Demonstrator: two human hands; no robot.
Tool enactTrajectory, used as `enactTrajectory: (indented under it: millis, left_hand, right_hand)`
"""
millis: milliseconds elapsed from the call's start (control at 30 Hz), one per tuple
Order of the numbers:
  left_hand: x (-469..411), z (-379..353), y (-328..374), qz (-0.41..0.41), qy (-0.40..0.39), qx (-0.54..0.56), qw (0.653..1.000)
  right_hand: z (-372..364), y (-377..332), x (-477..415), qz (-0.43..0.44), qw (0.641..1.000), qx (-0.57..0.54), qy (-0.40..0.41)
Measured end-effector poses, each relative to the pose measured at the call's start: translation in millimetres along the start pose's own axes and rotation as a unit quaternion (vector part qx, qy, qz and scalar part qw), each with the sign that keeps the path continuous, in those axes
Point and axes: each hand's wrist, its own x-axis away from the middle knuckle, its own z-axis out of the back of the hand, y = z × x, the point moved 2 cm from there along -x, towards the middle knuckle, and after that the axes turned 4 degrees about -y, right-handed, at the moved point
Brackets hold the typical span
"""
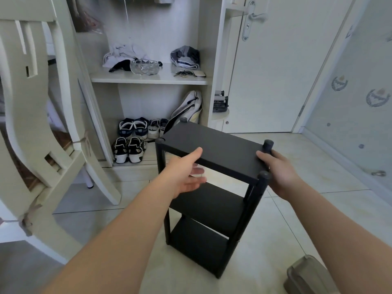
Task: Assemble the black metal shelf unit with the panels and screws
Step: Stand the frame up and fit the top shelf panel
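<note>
Since the grey container (pixel 307 274) sat nearest us at the lower right, we started there, then followed our two forearms out to the work. The shelf unit (pixel 207 205) stood upright on the tiled floor (pixel 297 219) with all three panels already in its posts. Our left hand (pixel 184 172) was at the near left edge of the top panel (pixel 214 145), thumb on top and fingers beneath. The fingers were blurred, so we could not tell whether they clamped. Our right hand (pixel 280 172) grasped the panel's right end between two posts, beside the near corner post (pixel 262 183).

We judged the unit stiff, fairly light, and smooth enough to slip. It was tall and narrow, so it would tip easily. The posts or the panel edges near them seemed the safest holds. Beyond it stood the open wardrobe (pixel 148 78) with shoes (pixel 127 149), then the door (pixel 275 81).
</note>
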Motion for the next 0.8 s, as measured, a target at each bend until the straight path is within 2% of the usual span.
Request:
enactTrajectory:
  millis: [67,100,167,200,233,300,367,467,633,800]
  left_hand:
    - [1.1,18.8,4.1,-0.034,0.126,-0.133,0.983]
    - [-0.1,31.7,8.1,-0.082,0.204,-0.183,0.958]
    - [-4.0,56.1,16.3,-0.17,0.308,-0.21,0.912]
    - [-7.9,66.0,18.7,-0.189,0.322,-0.185,0.909]
    - [-13.9,72.3,20.3,-0.19,0.305,-0.155,0.92]
    - [-26.1,72.6,18.9,-0.156,0.209,-0.102,0.96]
    - [-35.0,66.4,14.4,-0.118,0.143,-0.072,0.98]
    - [-37.7,61.3,11.5,-0.133,0.147,-0.058,0.978]
    - [-33.4,50.5,7.7,-0.162,0.157,-0.019,0.974]
    - [-31.4,45.9,4.5,-0.164,0.155,-0.024,0.974]
  right_hand:
    - [8.3,-3.2,5.3,-0.048,0.997,0.059,-0.024]
    - [12.1,-4.4,7.9,-0.079,0.992,0.089,-0.038]
    - [12.9,-5.8,14.2,-0.142,0.979,0.132,-0.068]
    - [10.1,-5.9,18.0,-0.166,0.973,0.14,-0.081]
    - [7.0,-5.8,21.2,-0.183,0.969,0.136,-0.089]
    - [2.3,-4.6,24.5,-0.191,0.972,0.104,-0.094]
    - [1.1,-3.8,23.9,-0.184,0.975,0.076,-0.097]
    - [2.3,-4.0,20.0,-0.171,0.981,0.042,-0.08]
    - [4.5,-6.3,10.2,-0.142,0.99,-0.008,0.003]
    - [-2.4,-3.7,4.4,-0.119,0.993,-0.001,0.023]
